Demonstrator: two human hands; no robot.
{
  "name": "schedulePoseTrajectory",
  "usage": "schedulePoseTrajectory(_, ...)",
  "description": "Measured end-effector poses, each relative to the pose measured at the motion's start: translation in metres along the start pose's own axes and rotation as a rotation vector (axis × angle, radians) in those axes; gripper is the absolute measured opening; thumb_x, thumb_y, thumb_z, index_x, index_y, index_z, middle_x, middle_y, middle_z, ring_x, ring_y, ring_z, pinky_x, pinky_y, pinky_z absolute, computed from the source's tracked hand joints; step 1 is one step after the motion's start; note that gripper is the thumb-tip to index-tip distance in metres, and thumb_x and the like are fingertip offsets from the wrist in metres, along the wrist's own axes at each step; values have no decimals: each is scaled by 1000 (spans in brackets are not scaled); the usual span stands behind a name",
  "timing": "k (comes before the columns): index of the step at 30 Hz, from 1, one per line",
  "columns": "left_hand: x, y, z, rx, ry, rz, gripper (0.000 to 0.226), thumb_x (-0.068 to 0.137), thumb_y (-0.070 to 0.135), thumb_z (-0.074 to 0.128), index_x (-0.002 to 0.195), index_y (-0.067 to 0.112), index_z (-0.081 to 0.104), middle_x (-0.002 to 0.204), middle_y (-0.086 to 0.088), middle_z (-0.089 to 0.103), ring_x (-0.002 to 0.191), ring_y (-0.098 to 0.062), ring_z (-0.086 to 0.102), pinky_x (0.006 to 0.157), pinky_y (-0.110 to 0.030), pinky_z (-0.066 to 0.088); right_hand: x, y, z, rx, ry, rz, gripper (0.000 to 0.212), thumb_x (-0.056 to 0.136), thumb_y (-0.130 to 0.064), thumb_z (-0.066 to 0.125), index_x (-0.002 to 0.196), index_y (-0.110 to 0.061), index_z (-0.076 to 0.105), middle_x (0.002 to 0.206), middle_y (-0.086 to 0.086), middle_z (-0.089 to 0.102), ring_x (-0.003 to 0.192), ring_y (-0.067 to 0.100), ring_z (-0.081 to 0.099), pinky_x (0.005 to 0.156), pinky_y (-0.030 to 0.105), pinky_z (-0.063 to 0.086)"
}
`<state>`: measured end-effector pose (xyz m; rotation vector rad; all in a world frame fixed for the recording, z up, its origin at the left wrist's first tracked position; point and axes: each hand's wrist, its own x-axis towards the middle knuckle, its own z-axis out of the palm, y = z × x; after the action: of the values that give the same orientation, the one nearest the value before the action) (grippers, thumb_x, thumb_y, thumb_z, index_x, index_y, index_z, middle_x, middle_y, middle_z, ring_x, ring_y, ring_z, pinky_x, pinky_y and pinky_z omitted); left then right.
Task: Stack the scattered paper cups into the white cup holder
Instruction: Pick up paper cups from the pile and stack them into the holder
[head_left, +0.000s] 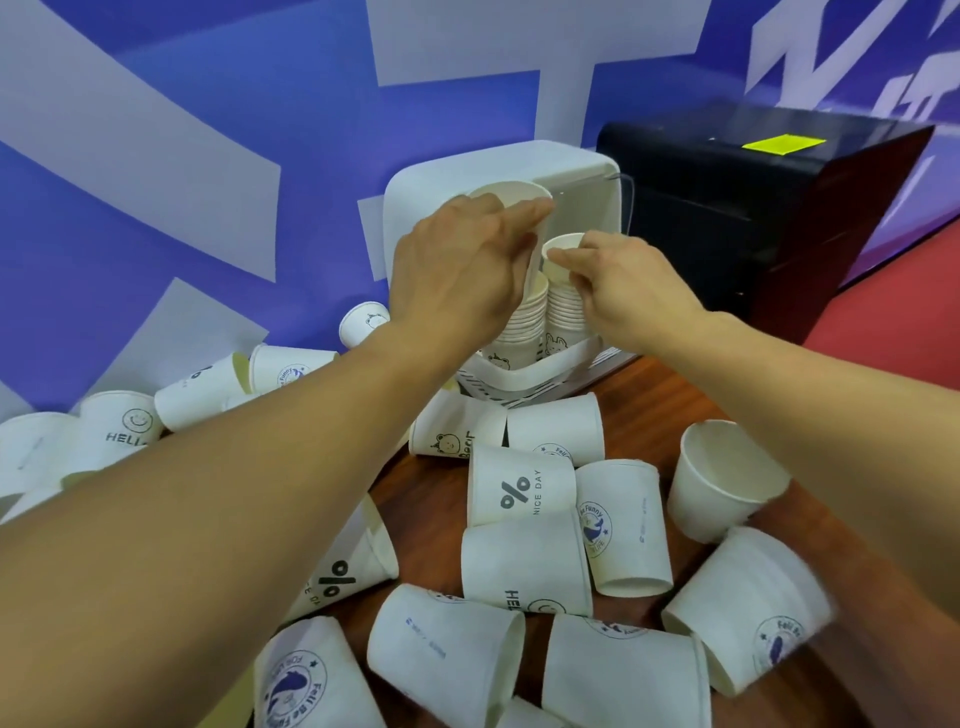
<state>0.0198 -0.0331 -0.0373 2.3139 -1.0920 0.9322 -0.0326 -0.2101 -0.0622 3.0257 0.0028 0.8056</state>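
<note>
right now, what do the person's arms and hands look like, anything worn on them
Both are bare: the left hand and right hand wear no gloves; the left forearm and right forearm show no sleeves, watch or bracelet. No ring shows on the fingers in view.

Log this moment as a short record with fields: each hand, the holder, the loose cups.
Left hand: holds a tilted cup over the left stack
Right hand: pinches the rim of the top cup on the right stack
Cup holder: white, open front, two stacks inside
Loose cups: many on their sides on the wooden table; one near-upright cup at the right
Behind: black box right of the holder
</note>
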Motion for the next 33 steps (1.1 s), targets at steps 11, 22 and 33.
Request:
schedulePoseTrajectory(11,0,2,15,6,-81,-53,34,103,35,39,132,36,58,112,-3,65,107,-27,55,72,-34,38,-2,6,15,20,-79,53,29,100,-18,38,118,-21,60,102,6,61,96,29,54,83,41,33)
schedulePoseTrajectory(22,-9,2,27,16,-276,-72,37,101,30,40,131,44,56,113,-6,68,103,-32,59,74,-38,46,-1,5,16,51,-95,101,30,97,-14,38,115,-23,61,96,5,60,91,28,53,79,38,26)
schedulePoseTrajectory(33,-15,-6,10,18,-448,-67,39,97,34,48,136,30,54,134,-3,53,123,-27,47,95,-44,44,-10,-9,-11,-40,-13,113,34,98,-32,47,128,-21,57,115,5,55,108,25,50,95,44,36)
